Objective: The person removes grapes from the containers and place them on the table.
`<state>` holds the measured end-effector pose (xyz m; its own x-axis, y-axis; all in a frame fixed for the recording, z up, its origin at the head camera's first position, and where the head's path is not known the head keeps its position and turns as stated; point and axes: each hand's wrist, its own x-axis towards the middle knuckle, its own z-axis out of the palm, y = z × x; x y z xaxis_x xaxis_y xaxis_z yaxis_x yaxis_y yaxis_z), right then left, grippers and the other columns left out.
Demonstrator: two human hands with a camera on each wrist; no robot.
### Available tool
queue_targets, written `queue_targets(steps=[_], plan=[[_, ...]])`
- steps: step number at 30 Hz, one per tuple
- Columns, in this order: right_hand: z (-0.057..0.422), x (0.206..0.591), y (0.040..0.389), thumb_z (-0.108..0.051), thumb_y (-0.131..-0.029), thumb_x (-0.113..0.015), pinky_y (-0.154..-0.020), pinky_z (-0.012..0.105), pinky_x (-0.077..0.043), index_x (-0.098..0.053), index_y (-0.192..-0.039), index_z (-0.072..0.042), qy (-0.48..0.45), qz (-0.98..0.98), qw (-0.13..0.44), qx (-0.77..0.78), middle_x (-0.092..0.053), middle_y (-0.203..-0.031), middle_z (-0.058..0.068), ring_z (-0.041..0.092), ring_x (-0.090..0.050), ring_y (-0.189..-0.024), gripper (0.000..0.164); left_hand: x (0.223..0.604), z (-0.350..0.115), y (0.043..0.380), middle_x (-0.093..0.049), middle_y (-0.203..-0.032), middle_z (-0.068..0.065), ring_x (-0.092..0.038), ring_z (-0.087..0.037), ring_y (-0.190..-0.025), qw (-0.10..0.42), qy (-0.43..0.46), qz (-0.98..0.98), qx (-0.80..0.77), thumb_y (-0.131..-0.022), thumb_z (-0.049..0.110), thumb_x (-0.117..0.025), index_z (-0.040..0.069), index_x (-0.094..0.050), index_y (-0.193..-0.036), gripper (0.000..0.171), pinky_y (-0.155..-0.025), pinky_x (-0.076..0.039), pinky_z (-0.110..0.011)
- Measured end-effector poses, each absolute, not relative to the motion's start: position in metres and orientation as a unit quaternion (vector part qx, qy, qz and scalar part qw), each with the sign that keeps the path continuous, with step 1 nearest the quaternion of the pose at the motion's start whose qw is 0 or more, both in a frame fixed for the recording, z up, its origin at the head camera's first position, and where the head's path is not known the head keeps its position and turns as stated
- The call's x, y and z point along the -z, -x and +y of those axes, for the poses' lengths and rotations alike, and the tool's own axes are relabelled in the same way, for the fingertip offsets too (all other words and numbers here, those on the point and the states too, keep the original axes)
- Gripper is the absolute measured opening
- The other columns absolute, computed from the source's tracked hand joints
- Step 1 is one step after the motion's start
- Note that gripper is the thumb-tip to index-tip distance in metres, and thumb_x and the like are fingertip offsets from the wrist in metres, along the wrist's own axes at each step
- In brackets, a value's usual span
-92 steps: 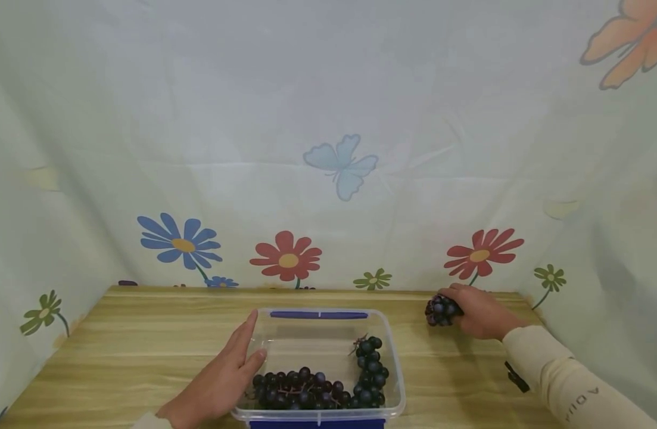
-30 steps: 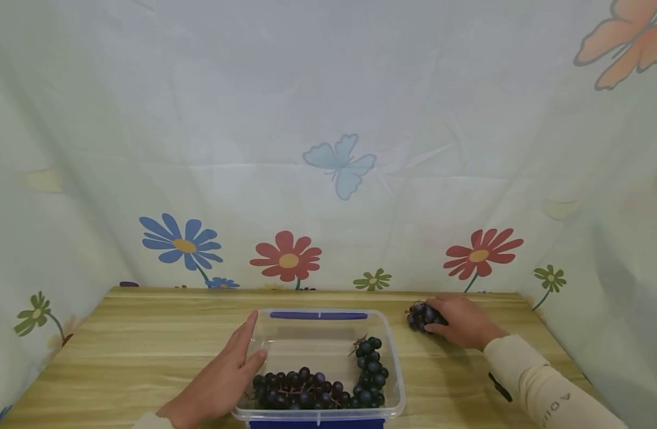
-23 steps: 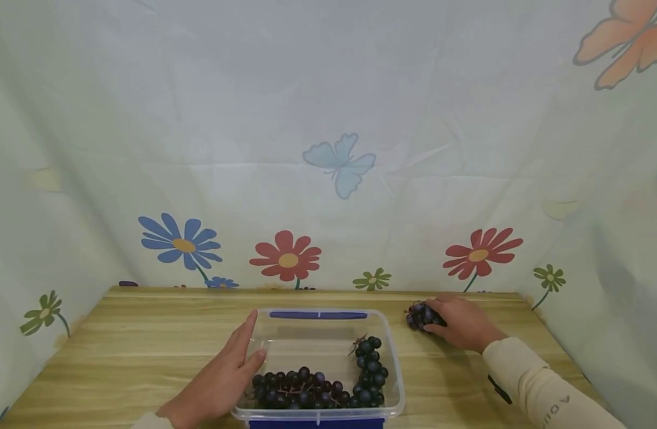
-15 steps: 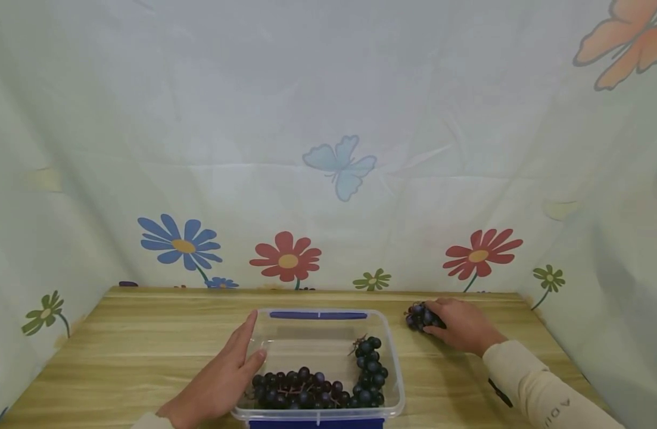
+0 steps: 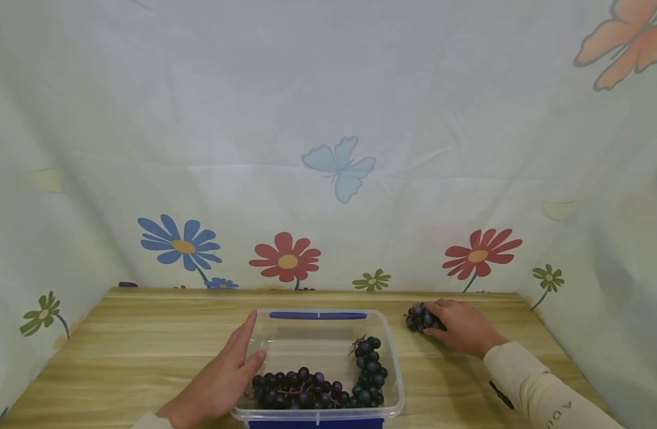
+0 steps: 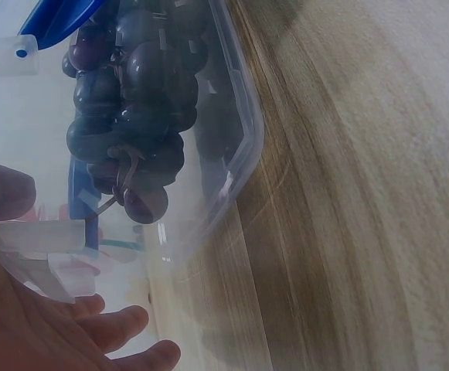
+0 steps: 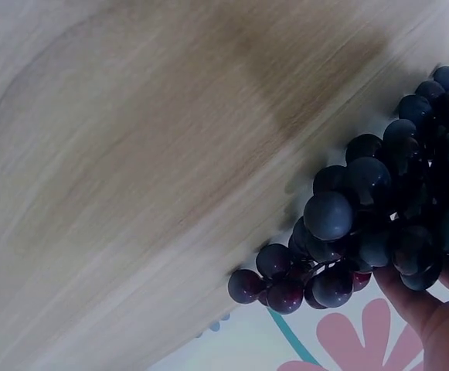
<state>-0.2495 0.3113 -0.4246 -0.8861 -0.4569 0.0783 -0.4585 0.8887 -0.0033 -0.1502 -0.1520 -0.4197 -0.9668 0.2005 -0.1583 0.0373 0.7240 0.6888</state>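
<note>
A clear plastic storage box (image 5: 395, 357) with blue latches stands on the wooden table. Inside it, one bunch of dark grapes (image 5: 301, 387) lies along the near side and another bunch (image 5: 370, 369) along the right. My left hand (image 5: 223, 372) holds the box's left wall, thumb over the rim and fingers outside. To the right of the box, my right hand (image 5: 462, 325) grips a third bunch of dark grapes (image 7: 363, 193) close over the table. In the right wrist view the thumb lies on one side and fingers reach under the other; the palm hides part of the bunch.
The wooden table (image 5: 146, 333) meets a pale curtain (image 5: 242, 119) printed with flowers and butterflies at its back and sides. A dark strap (image 5: 501, 394) shows under the right sleeve.
Since about three seconds ago, my right hand has moved left and slightly lower in view with its grape bunch, then stayed nearly still. The left hand and box have stayed put.
</note>
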Motion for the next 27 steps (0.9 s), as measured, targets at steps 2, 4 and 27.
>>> queue_targets(steps=[2, 4, 27], plan=[[0.3111, 0.4241, 0.2492, -0.037, -0.094, -0.078, -0.094, 0.053, -0.06, -0.066, -0.137, -0.007, -0.237, -0.971, 0.036, -0.01, -0.072, -0.128, 0.013, 0.035, -0.072, -0.113, 0.054, 0.42, -0.1519, 0.1506, -0.008, -0.176, -0.017, -0.018, -0.047, -0.16, 0.112, -0.064, 0.922, -0.366, -0.108, 0.058, -0.043, 0.027, 0.005, -0.169, 0.084, -0.118, -0.027, -0.077], [0.3112, 0.4241, 0.2494, -0.037, -0.094, -0.077, -0.095, 0.054, -0.06, -0.066, -0.137, -0.007, -0.237, -0.971, 0.035, -0.008, -0.072, -0.128, 0.014, 0.035, -0.072, -0.114, 0.054, 0.4198, -0.1519, 0.1503, -0.008, -0.176, -0.017, -0.018, -0.047, -0.16, 0.113, -0.063, 0.921, -0.367, -0.108, 0.058, -0.043, 0.027, 0.005, -0.169, 0.084, -0.119, -0.027, -0.077], [0.3129, 0.4271, 0.2458, -0.034, -0.093, -0.079, -0.096, 0.052, -0.06, -0.066, -0.136, -0.004, -0.263, -0.962, 0.067, 0.011, -0.073, -0.129, 0.015, 0.034, -0.073, -0.113, 0.055, 0.4183, -0.1503, 0.1496, -0.009, -0.177, -0.014, -0.02, -0.045, -0.16, 0.117, -0.052, 0.92, -0.369, -0.107, 0.06, -0.043, 0.031, 0.006, -0.169, 0.084, -0.119, -0.026, -0.077]])
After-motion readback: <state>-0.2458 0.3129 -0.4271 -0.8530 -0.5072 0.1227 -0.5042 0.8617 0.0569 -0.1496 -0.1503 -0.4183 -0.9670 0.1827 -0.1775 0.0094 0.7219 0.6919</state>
